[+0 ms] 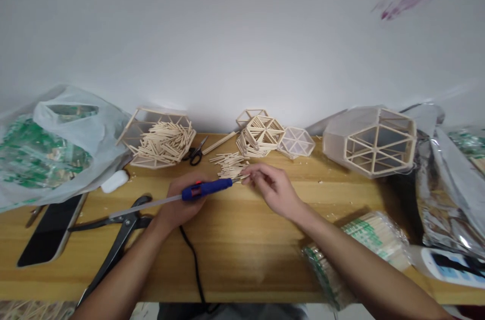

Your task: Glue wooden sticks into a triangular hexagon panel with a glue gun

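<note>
My left hand (186, 203) is closed round a blue hot glue gun (206, 189), a long glue stick (151, 204) jutting from its back end. The nozzle points right, close to the fingertips of my right hand (273, 190). Those fingers are pinched on a small wooden stick (245, 177), mostly hidden by the fingers. Just behind lies a loose pile of short wooden sticks (229, 164). Beyond it sit stacked hexagonal stick frames (263, 136) and a hexagon panel (297, 142) with pale covering.
A lantern-like stick frame (373, 143) stands right; another frame holds many sticks (164, 142). Scissors (196, 155), large black cutters (127, 224), a phone (51, 231) and a plastic bag (87, 143) lie left. Packaged sticks (373, 239) and a power strip (450, 267) are at right. A black cord (194, 259) crosses the table's front edge.
</note>
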The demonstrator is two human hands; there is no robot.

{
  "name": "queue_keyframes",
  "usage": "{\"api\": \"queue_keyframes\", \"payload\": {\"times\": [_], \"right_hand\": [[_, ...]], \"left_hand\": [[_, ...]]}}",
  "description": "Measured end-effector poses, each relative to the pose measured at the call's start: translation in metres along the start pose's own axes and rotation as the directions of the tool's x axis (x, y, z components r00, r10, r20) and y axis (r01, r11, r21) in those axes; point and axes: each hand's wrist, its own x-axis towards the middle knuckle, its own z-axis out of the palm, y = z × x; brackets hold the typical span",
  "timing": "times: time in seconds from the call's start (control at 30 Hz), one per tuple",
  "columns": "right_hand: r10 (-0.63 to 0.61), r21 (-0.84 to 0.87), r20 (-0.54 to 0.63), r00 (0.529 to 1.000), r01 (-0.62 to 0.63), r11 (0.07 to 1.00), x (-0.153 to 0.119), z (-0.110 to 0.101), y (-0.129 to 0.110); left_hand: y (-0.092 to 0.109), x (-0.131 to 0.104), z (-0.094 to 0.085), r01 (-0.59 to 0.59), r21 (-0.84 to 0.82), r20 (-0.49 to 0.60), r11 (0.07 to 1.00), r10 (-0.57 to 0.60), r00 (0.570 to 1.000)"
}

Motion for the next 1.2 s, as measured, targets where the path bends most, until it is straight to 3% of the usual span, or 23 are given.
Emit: {"api": "queue_keyframes", "payload": {"times": [0.27, 0.6, 0.7, 0.8, 0.9, 1.13, 1.2], "right_hand": [[-0.106, -0.074, 0.112, 0.988, 0.115, 0.991, 0.002, 0.001, -0.008], [0.011, -0.057, 0.372, 0.928, 0.011, 0.998, 0.003, -0.004, -0.006], [-0.004, -0.119, 0.309, 0.951, 0.043, 0.992, 0.003, -0.005, -0.005], [-0.014, -0.122, 0.113, 0.994, 0.028, 0.992, 0.005, -0.007, -0.003], [-0.012, -0.059, -0.03, 0.999, 0.011, 0.998, 0.008, -0.009, -0.002], [0.055, 0.081, -0.034, 0.998, -0.052, 0.995, 0.005, 0.0, -0.005], [0.065, 0.165, 0.027, 0.998, -0.069, 0.984, 0.003, -0.001, -0.007]], "left_hand": [[0.004, -0.001, 0.002, -0.151, -0.042, 0.107, 0.988, 0.155, 0.982], [0.01, -0.003, 0.003, -0.212, 0.017, 0.272, 0.977, 0.2, 0.941], [0.011, -0.004, 0.002, -0.19, 0.019, 0.272, 0.982, 0.178, 0.946], [0.008, -0.004, 0.0, -0.169, 0.061, 0.237, 0.984, 0.151, 0.96], [0.004, -0.004, -0.002, -0.173, 0.079, 0.192, 0.982, 0.156, 0.969], [0.006, -0.002, -0.001, -0.191, 0.069, 0.141, 0.979, 0.18, 0.973], [0.006, -0.002, 0.0, -0.177, 0.078, 0.141, 0.981, 0.165, 0.976]]}}
